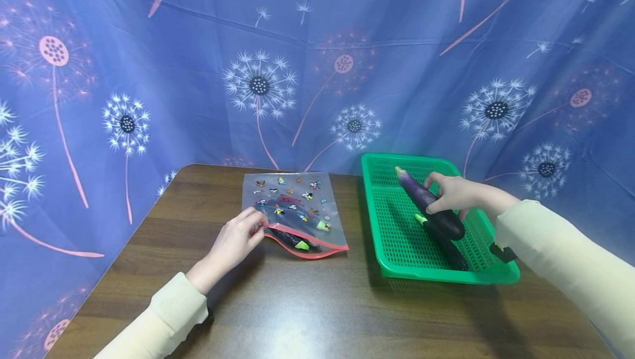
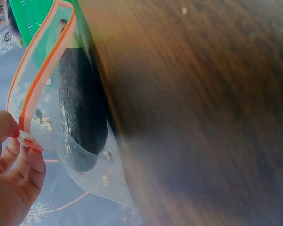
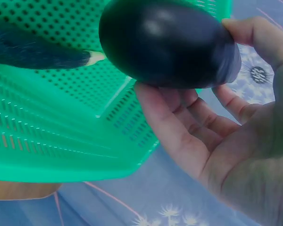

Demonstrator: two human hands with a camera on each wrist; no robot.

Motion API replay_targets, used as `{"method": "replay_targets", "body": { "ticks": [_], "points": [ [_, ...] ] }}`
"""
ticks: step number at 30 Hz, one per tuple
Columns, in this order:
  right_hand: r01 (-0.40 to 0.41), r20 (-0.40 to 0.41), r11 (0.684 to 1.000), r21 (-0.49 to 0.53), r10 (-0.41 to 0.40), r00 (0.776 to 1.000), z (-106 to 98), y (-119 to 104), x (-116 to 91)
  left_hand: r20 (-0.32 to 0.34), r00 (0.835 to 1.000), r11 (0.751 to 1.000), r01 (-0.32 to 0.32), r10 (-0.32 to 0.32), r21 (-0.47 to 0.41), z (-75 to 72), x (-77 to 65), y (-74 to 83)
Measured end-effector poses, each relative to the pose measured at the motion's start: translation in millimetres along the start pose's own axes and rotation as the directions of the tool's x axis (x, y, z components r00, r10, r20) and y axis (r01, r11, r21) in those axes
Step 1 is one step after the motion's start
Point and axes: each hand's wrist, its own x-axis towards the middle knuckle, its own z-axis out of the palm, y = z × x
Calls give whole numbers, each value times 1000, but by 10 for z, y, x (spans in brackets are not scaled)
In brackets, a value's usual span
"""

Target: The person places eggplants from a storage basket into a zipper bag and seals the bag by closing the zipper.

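Observation:
My left hand [image 1: 241, 237] pinches the red-edged mouth of a clear zip bag [image 1: 253, 185] printed with small cartoon figures. Inside lie two dark eggplants, one with its green stem end [image 1: 301, 245] near the gaping mouth; the left wrist view shows one eggplant [image 2: 82, 103] through the plastic. Over at the right, my right hand [image 1: 453, 193] grips a large purple eggplant [image 1: 419, 193] by its side, thumb and fingers on opposite sides. Below it, a slimmer eggplant [image 1: 448, 248] rests in the green basket [image 1: 374, 226]; the right wrist view shows part of this slimmer eggplant [image 3: 37, 49].
Both the bag and the basket stand on a brown wooden table [image 1: 297, 304], the basket to the right of the bag. Behind the table hangs a blue cloth [image 1: 208, 72] with dandelion prints. The basket has raised, slotted walls.

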Motion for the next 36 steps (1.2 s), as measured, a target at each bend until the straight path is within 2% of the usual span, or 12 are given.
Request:
{"method": "replay_targets", "body": {
  "ticks": [11, 20, 27, 36],
  "points": [
    [37, -150, 999, -13, -39, 988, -133, -176, -134, 10, 1000, 1000, 17, -17, -5, -3, -17, 22],
    [63, -250, 997, -45, -73, 966, -83, -305, -230, -10, 1000, 1000, 0, 0, -8, 12, -7, 14],
    [124, -324, 987, -104, -152, 934, -70, -428, -356, -8, 1000, 1000, 3, -4, -12, 20, -7, 10],
    [198, -367, 978, -69, -209, 906, 6, -633, -500, 8, 1000, 1000, 23, -23, -6, 1, -9, 26]
  ]
}}
